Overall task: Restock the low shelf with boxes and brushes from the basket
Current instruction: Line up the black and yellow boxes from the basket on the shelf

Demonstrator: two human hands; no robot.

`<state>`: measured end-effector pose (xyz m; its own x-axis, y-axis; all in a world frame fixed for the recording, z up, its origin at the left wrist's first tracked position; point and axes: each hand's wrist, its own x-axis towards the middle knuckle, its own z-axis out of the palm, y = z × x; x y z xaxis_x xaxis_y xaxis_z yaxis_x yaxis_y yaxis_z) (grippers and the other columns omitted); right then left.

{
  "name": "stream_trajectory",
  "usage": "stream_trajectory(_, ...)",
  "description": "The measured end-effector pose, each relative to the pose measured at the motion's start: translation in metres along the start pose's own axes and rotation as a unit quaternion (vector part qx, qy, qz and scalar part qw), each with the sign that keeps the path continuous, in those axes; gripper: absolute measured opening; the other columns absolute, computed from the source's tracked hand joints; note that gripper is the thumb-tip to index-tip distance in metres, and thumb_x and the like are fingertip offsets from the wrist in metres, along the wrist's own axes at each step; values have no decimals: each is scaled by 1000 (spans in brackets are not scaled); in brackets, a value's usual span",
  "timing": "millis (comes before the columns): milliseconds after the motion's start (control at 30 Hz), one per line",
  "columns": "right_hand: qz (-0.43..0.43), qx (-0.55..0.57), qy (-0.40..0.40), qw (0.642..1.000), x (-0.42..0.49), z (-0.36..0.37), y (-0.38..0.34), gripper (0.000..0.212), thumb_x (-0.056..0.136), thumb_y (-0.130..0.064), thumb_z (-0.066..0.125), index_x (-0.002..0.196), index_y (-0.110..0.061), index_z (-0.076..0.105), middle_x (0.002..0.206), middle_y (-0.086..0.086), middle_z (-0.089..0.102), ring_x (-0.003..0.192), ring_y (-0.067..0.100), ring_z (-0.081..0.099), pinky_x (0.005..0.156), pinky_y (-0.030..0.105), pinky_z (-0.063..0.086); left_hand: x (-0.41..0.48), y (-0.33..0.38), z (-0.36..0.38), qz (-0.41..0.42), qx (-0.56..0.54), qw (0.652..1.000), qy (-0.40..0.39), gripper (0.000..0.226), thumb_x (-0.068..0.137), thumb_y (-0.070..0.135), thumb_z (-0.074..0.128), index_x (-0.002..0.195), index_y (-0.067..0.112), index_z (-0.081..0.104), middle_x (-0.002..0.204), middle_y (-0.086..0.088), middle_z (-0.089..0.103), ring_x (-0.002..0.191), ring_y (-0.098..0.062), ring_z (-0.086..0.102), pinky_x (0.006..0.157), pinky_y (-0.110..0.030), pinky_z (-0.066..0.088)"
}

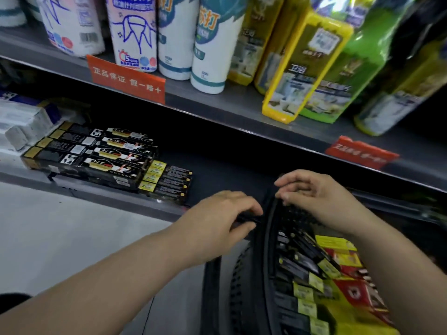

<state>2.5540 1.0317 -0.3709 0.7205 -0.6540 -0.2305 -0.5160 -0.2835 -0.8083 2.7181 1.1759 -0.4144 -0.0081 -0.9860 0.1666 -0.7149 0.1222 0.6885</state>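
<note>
A black plastic basket (244, 281) stands at the lower right, holding several black boxes with yellow ends (302, 264) and red and yellow packs (348, 286). My left hand (217, 218) pinches a thin dark object (249, 217), too blurred to name, just left of the basket's far rim. My right hand (314, 192) hovers over that far rim with fingers loosely curled, and nothing shows in its grasp. On the low shelf (217, 170), at the left, lie rows of black brush boxes (104, 153) and smaller black boxes with yellow ends (167, 182).
White packs (21, 126) fill the low shelf's far left. The upper shelf (217, 102) carries white cylinders (210, 44), yellow and green packs (307, 66) and red price tags (125, 78). Grey floor (60, 233) lies at the left. The low shelf's middle and right show bare dark surface.
</note>
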Motion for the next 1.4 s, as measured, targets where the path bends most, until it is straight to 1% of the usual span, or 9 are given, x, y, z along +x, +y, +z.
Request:
stream_trajectory(133,78,-81,42,993,-31,-12,61,14,86,-14,65,91,-27,65,83,-4,69,72,6,64,61,11,46,-3,21,22,76,37,994,-63,26,94,30,53,119,27,58,118,13,56,113,-1,38,93,-9,25)
stream_trajectory(267,160,-323,-81,929,-50,8,123,40,81,-31,70,117,-25,55,116,-3,58,106,16,58,81,25,48,2,34,37,86,54,990,-102,26,95,33,52,120,29,57,121,14,55,119,1,35,94,-9,22)
stream_trajectory(500,73,-409,1,910,-68,35,155,38,80,-35,67,114,-26,52,120,-6,48,104,18,55,69,29,48,12,55,50,57,83,983,-154,27,95,35,50,121,32,53,122,17,55,116,1,41,96,-17,34)
stream_trajectory(700,121,-244,72,959,-87,15,132,28,73,-26,73,95,-24,56,83,-8,63,75,15,62,64,29,50,21,79,72,-58,-65,992,-86,61,95,38,48,147,24,20,150,10,29,132,-3,34,107,-18,28)
stream_trajectory(800,127,-77,166,975,-92,-1,103,26,74,-22,76,88,-26,55,69,-8,57,58,2,56,57,23,48,26,84,81,-211,-214,944,-137,79,92,50,44,151,22,0,157,6,16,138,-9,27,106,-23,28)
stream_trajectory(900,81,67,152,983,-93,1,74,17,77,-21,73,90,-22,62,70,-3,58,56,0,55,56,16,47,28,87,82,-266,-316,895,-170,75,89,57,43,149,26,10,138,12,38,116,-1,44,89,-15,32)
stream_trajectory(1033,55,199,127,970,-86,0,63,23,94,-32,51,85,-21,69,70,-5,67,64,6,63,62,16,52,30,85,80,-286,-416,856,-109,49,91,37,54,135,20,39,120,3,61,101,-7,62,105,-35,38)
stream_trajectory(1200,176,-173,141,959,-62,-16,132,27,95,-26,51,120,-17,56,118,3,63,88,13,62,67,21,50,30,84,76,-309,-465,825,-88,48,91,28,56,134,17,41,104,0,67,88,-7,67,109,-49,35)
stream_trajectory(1400,216,-285,59,932,-60,0,170,59,90,-20,59,142,-15,31,136,12,49,119,30,51,94,35,45,34,86,75,-347,-531,771,-65,29,98,24,44,126,14,46,96,-9,60,84,-19,60,78,-32,50)
